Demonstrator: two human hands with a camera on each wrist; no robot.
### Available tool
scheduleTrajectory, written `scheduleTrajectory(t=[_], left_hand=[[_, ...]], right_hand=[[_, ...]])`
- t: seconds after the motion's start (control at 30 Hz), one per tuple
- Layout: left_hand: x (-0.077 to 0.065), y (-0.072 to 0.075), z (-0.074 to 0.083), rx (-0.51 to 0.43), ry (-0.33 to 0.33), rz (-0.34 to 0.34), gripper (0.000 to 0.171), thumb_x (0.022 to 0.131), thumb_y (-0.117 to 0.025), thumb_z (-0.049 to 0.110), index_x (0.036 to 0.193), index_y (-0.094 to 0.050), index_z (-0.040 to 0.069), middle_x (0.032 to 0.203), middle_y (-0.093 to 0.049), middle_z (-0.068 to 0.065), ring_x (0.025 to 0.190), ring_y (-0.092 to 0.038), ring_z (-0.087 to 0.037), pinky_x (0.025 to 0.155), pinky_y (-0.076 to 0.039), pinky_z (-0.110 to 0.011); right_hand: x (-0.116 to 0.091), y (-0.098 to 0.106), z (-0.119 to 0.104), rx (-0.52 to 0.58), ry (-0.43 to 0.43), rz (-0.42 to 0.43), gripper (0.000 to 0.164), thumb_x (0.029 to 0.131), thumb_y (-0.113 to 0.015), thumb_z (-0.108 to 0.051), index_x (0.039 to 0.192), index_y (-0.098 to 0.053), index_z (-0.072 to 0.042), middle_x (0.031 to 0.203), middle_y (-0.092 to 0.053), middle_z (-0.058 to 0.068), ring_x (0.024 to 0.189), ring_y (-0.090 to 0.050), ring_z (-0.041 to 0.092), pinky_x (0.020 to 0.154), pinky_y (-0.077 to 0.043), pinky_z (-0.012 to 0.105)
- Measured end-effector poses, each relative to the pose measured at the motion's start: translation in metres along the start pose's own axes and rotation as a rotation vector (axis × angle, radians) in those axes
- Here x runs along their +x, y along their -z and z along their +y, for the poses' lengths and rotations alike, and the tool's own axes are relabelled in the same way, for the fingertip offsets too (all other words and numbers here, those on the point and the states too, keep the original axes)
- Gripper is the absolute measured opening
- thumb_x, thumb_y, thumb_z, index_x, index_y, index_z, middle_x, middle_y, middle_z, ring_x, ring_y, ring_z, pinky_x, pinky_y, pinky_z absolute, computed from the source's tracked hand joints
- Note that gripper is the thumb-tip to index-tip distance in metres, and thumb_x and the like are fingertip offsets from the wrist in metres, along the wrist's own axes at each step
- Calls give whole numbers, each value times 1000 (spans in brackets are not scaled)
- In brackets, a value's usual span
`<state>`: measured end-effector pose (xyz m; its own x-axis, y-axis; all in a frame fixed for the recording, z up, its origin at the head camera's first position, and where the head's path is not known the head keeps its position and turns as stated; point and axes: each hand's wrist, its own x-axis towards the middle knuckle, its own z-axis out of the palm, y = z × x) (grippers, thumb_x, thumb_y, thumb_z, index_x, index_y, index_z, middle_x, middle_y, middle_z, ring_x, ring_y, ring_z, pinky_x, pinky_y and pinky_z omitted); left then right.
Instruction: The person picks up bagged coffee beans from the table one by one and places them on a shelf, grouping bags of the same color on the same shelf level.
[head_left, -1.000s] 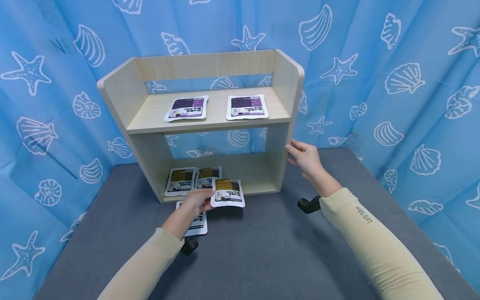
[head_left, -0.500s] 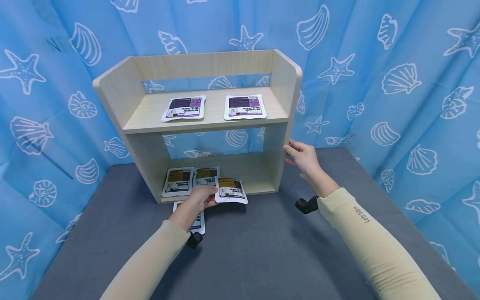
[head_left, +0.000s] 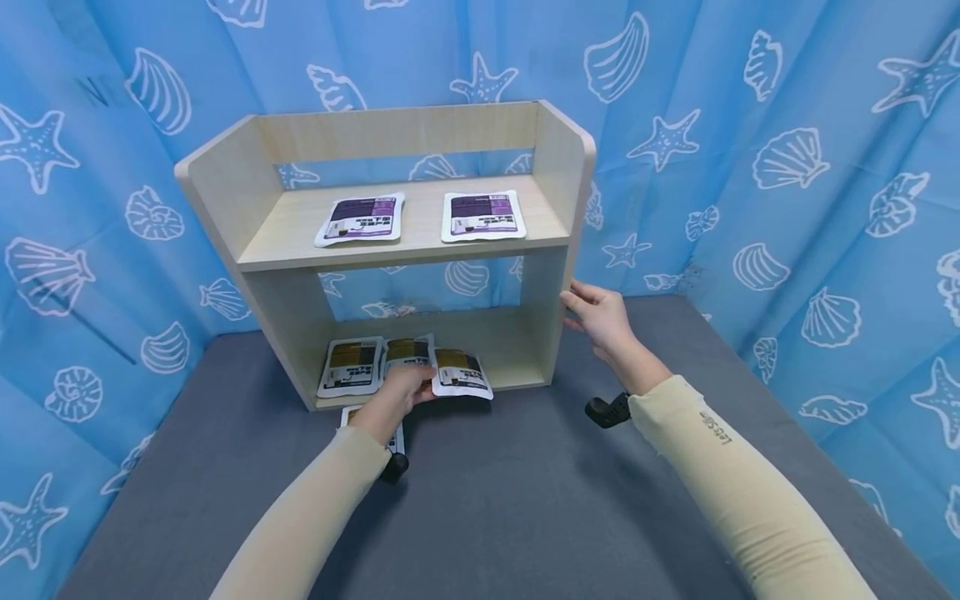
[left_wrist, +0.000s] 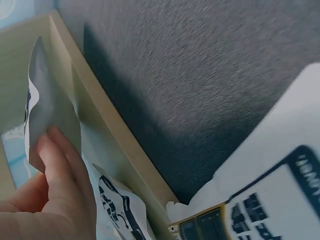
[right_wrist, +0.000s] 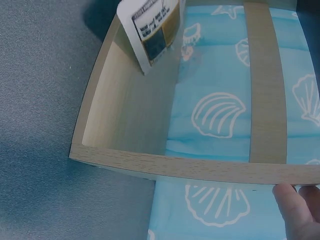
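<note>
My left hand point(head_left: 407, 384) pinches a flat white pouch point(head_left: 460, 373) with a gold and black label at its left edge. The pouch hangs tilted over the front of the lower shelf; its grey back point(left_wrist: 55, 115) faces the left wrist camera. Two like pouches lie on that shelf to the left, one point(head_left: 350, 367) in full view and another point(head_left: 407, 351) partly behind my hand. Beneath my left wrist, a further pouch point(left_wrist: 270, 195) lies on the table, mostly hidden in the head view. My right hand point(head_left: 602, 319) rests its fingertips against the right side panel of the wooden shelf point(head_left: 551, 308).
On the upper shelf board point(head_left: 420, 200) lie two purple-labelled pouches, one left point(head_left: 362, 218) and one right point(head_left: 483, 215). The shelf unit stands on a grey cloth-covered table point(head_left: 495, 500). A blue curtain point(head_left: 675, 83) with shell prints hangs behind and at both sides.
My left hand has carried its pouch slightly forward, to the lower shelf's front edge, right of the two lying there. My right hand keeps its place at the side panel. The view has shifted a little.
</note>
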<state>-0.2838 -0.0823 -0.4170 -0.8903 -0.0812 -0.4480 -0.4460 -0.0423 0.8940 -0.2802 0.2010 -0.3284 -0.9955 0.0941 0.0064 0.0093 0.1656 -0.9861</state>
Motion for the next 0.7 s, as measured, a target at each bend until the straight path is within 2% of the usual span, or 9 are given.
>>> scheduleTrajectory(t=[0.23, 0.33, 0.53, 0.6, 0.7], left_hand=[[10, -1, 8, -9, -19, 29, 35, 95, -56, -3, 127, -52, -17, 95, -64, -20, 51, -58, -8, 50, -53, -18], [13, -1, 11, 20, -40, 40, 35, 94, -57, -3, 126, -52, -17, 99, -62, -21, 54, -56, -10, 48, -51, -18], [21, -1, 11, 47, -62, 79, 35, 92, -57, -7, 127, -53, -15, 127, -54, -28, 60, -54, -12, 50, -51, -18], [24, -1, 11, 34, -58, 88, 37, 92, -57, -7, 128, -52, -15, 126, -53, -28, 61, -54, -13, 50, -52, -19], [27, -2, 11, 19, -52, 106, 41, 92, -56, -6, 131, -48, -15, 115, -57, -27, 61, -54, -14, 50, -52, -21]], right_hand=[[0, 0, 0, -2, 9, 1, 45, 101, -53, -19, 144, -45, -8, 149, -42, 12, 131, -47, 29, 97, -49, 41], [-1, 0, 0, 5, 9, 11, 44, 101, -54, -18, 143, -46, -8, 148, -43, 13, 130, -48, 29, 97, -49, 41], [-2, 0, 0, 12, 8, 7, 44, 101, -53, -18, 143, -46, -7, 147, -44, 14, 129, -48, 29, 97, -49, 41], [-2, 0, 0, 13, 9, 4, 44, 101, -53, -18, 143, -46, -7, 147, -44, 14, 129, -48, 29, 97, -49, 40], [-2, 0, 1, 13, 15, 2, 44, 102, -53, -18, 143, -46, -7, 147, -44, 14, 129, -49, 29, 97, -49, 40]])
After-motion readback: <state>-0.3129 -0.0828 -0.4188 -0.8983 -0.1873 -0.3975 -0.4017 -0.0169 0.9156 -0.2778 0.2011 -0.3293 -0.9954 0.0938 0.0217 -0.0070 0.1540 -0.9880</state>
